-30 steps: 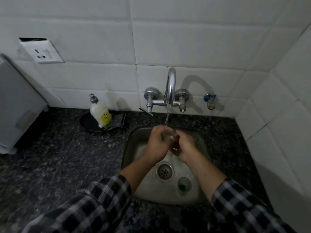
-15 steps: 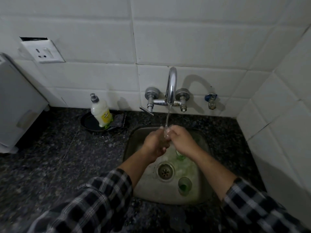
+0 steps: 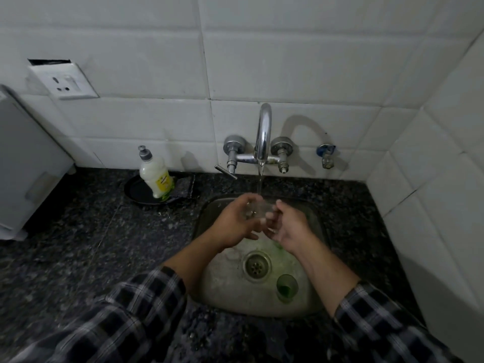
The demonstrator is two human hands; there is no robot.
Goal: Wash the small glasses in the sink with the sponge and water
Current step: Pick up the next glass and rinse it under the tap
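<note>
- The stainless steel sink (image 3: 230, 292) holds the work, and its wet metal floor is hard, so a dropped glass would probably chip or break.
- The wall faucet (image 3: 263, 132) runs a thin water stream (image 3: 260, 182) down onto the hands.
- The left hand (image 3: 233, 224) curls its fingers round the small clear glass (image 3: 255, 209) and holds it under the stream, above the back of the basin.
- The right hand (image 3: 288, 226) has its curled fingers against the glass's right side. Whether they grip it cannot be told.
- The clear glass is judged light, rigid, fragile and slippery when wet. Hold it round the body wall, not by the rim.
- A second small glass (image 3: 287, 286), with green liquid in it, stands upright on the basin floor near the drain (image 3: 256, 265).
- A dark scrub pad (image 3: 186, 186) lies on the counter beside the dish soap bottle (image 3: 155, 176), well apart from both hands.
</note>
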